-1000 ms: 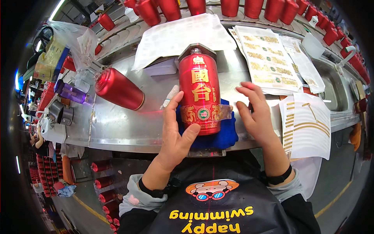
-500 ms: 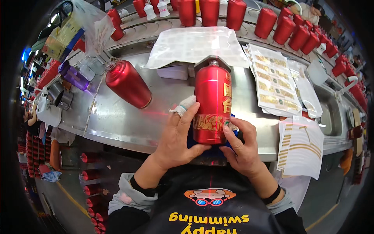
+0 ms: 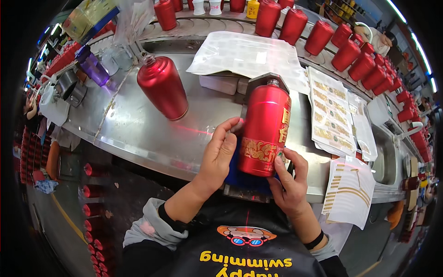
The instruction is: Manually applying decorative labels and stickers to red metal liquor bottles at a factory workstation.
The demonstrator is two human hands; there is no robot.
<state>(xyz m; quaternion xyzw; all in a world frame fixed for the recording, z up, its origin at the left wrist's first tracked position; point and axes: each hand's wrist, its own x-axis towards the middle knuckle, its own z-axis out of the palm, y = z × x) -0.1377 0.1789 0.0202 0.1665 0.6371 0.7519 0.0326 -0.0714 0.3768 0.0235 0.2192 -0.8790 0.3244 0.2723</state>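
Note:
A red bottle (image 3: 263, 127) lies tilted back before me, its neck at a dark angular plate (image 3: 268, 76). Gold characters run along its right side. Round its lower part goes a gold dragon band (image 3: 259, 150). Its base points toward me, over a blue surface (image 3: 240, 177). My right hand (image 3: 291, 184) grips the lower right side, fingertips at the band's end. Beside the bottle's left side, my left hand (image 3: 219, 157) has its thumb raised and index finger bent toward the bottle. I cannot tell if that finger touches it; its other fingers are mostly hidden.
Another red bottle (image 3: 164, 87) stands left on the metal table (image 3: 124, 124). A whitish sheet (image 3: 247, 53) lies behind the held bottle. Gold sticker sheets (image 3: 330, 111) and a sheet of gold strips (image 3: 349, 189) lie right, near a sink (image 3: 385, 159). Red bottles (image 3: 318, 38) line the conveyor behind.
The bottle has rolled, bringing its characters toward the right edge and more of the dragon band into sight. My left thumb has left the base; the right hand stays at the lower right side.

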